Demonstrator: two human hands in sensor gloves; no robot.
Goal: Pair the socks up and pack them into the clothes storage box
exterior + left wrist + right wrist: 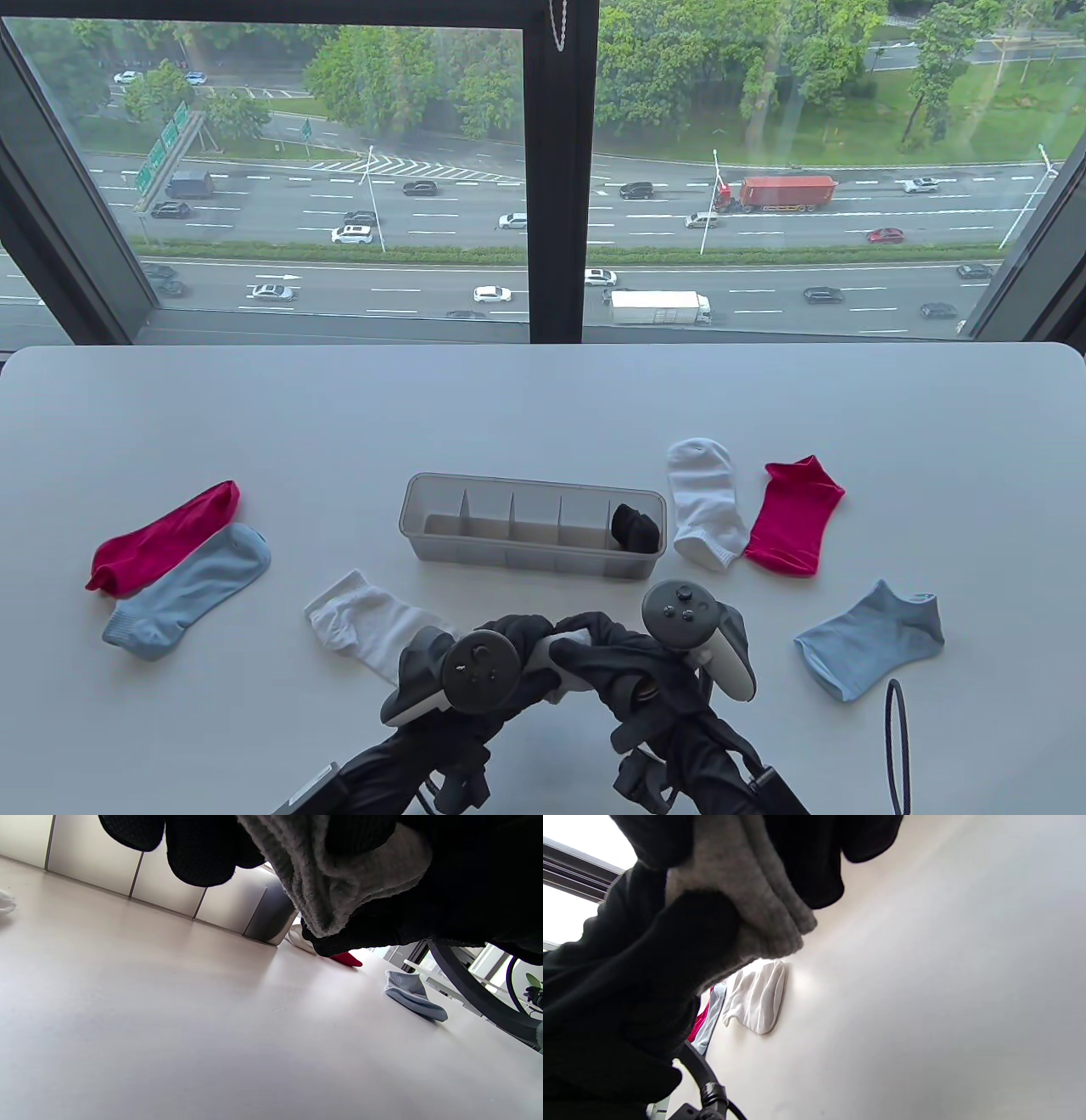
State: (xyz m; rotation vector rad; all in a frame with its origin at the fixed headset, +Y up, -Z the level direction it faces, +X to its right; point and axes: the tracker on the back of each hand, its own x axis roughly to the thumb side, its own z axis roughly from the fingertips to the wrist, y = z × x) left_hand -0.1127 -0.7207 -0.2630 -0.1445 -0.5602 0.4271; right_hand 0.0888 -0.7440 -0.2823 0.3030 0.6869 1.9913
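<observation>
Both gloved hands meet at the table's near edge and grip one rolled light grey sock bundle (567,642) between them, lifted off the table. My left hand (522,645) curls round its left side, my right hand (598,649) round its right. The left wrist view shows the grey bundle (339,887) under my fingers (199,853); it also shows in the right wrist view (746,895). Just beyond stands the clear divided storage box (450,543), with a black sock pair (635,526) in its rightmost compartment.
Loose socks lie around: red (165,535) and blue (191,590) at the left, white (361,620) beside my left hand, white (704,501), red (793,516) and blue (870,641) at the right. A dark cable loop (897,747) is near the right front.
</observation>
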